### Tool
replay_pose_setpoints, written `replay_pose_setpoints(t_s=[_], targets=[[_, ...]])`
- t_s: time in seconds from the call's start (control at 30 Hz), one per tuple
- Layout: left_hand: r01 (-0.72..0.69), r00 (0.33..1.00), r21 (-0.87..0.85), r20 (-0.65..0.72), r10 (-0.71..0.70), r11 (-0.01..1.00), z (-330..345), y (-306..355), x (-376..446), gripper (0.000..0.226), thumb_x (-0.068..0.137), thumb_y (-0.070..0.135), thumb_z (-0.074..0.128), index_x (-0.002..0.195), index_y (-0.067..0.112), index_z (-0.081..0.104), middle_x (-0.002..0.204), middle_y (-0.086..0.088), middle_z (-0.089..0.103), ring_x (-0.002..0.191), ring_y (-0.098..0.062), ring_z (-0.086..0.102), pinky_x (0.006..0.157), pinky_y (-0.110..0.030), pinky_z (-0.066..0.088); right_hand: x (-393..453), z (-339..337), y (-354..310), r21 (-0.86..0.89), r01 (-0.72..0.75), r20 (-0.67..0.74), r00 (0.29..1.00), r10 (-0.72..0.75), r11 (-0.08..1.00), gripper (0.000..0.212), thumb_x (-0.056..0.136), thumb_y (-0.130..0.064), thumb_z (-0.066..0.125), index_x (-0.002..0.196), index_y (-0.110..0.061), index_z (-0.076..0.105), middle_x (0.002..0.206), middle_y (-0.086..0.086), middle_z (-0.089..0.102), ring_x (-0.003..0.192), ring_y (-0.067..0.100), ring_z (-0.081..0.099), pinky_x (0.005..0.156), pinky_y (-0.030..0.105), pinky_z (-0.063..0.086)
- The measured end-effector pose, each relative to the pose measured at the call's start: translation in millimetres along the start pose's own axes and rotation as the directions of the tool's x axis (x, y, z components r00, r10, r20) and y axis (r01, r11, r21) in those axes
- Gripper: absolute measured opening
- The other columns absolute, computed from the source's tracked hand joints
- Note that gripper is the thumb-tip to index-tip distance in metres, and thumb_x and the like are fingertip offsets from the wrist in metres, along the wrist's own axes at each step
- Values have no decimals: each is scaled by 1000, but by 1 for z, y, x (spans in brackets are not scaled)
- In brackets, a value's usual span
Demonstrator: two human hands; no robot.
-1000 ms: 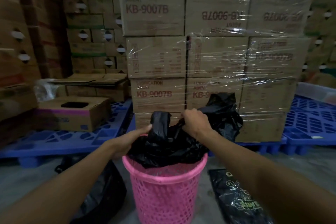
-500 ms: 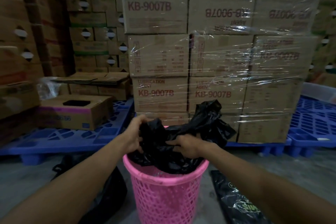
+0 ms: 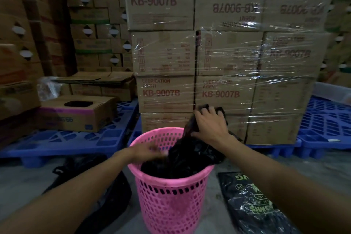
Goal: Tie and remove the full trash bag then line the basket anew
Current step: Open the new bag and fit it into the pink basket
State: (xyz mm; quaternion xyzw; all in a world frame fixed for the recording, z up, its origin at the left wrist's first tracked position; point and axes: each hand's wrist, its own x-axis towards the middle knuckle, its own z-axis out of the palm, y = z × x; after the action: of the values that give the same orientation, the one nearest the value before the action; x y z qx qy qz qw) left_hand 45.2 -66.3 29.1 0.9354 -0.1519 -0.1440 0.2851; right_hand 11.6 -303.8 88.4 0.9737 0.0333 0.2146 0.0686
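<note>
From the head view, the pink basket stands upright on the floor. A black bag rises slantwise from it, up to the right. The right hand pinches its top; the left hand is blurred, grip unclear.

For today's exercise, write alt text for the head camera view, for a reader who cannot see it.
A person's right hand grips a black trash bag in a pink basket, while the blurred left hand reaches over the rim. Behind stand shrink-wrapped cartons on blue pallets.
</note>
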Motion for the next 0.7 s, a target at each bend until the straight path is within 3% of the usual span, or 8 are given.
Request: replay_pose_setpoints(t_s=[0.1, 0.2, 0.3, 0.37, 0.43, 0.5, 0.6, 0.7], targets=[[18, 996, 446, 67, -53, 895, 12, -15, 10, 38, 72, 62, 68, 77, 24, 65, 84, 7, 64, 90, -16, 62, 86, -31, 48, -3, 15, 22, -11, -98, 196, 976, 99, 995, 47, 79, -33, 70, 118, -10, 58, 130, 12, 44, 123, 37, 39, 98, 50, 40], [51, 999, 387, -2, -55, 921, 11, -10, 13, 42, 76, 62, 65, 67, 22, 59, 74, 3, 62, 79, -18, 59, 81, -33, 49, 2, 19, 34, 300, -127, 100, 990, 102, 945, 29, 83, -24, 61, 106, -5, 63, 118, 18, 57, 111, 39, 54, 90, 40, 45], [-30, 998, 290, 68, 10, 957, 18, -7, 13, 46, 72, 60, 70, 102, 25, 67, 99, 4, 71, 97, -16, 63, 93, -32, 48, 12, 7, 34, 647, -139, 1, 983, 181, 750, 12, 82, -19, 63, 86, -8, 62, 93, 18, 67, 94, 34, 63, 77, 36, 46], [-35, 994, 259, 106, 8, 965, 27, -10, 13, 76, 70, 64, 69, 135, 32, 47, 128, 6, 63, 117, -20, 58, 104, -31, 43, 18, 3, 34, 810, -138, 14, 976, 216, 571, 10, 83, -19, 62, 77, -15, 55, 84, 15, 65, 87, 33, 64, 79, 42, 50], [-45, 998, 256, 57, 31, 966, 33, -5, 13, 83, 75, 64, 64, 145, 29, 34, 140, 3, 55, 126, -22, 53, 107, -29, 38, 22, 0, 32, 913, -121, 50, 981, 189, 389, 15, 85, -17, 61, 74, -19, 51, 82, 17, 63, 84, 32, 65, 80, 47, 52], [-57, 997, 250, -41, 70, 967, 33, 3, 13, 60, 91, 45, 56, 142, 19, 40, 138, -6, 57, 123, -24, 54, 102, -27, 38, 23, -2, 32, 953, -98, 60, 989, 138, 286, 17, 85, -12, 62, 75, -20, 50, 82, 17, 63, 82, 29, 64, 78, 44, 52], [-110, 958, 100, -253, 132, 989, 21, 6, 15, 32, 96, 19, 49, 124, 13, 62, 124, -10, 67, 115, -25, 61, 101, -31, 44, 23, -3, 36, 963, 7, -25, 998, 63, 268, 26, 78, -3, 65, 77, -22, 48, 85, 14, 62, 81, 21, 61, 77, 42, 51], [-161, 927, -261, -370, 56, 952, 6, 6, 12, 31, 98, 15, 43, 110, 10, 71, 115, -13, 71, 112, -28, 64, 99, -38, 47, 17, 1, 46, 853, 185, -196, 980, -28, 488, 33, 72, 7, 60, 89, -18, 48, 91, 6, 61, 86, 17, 59, 79, 39, 50]])
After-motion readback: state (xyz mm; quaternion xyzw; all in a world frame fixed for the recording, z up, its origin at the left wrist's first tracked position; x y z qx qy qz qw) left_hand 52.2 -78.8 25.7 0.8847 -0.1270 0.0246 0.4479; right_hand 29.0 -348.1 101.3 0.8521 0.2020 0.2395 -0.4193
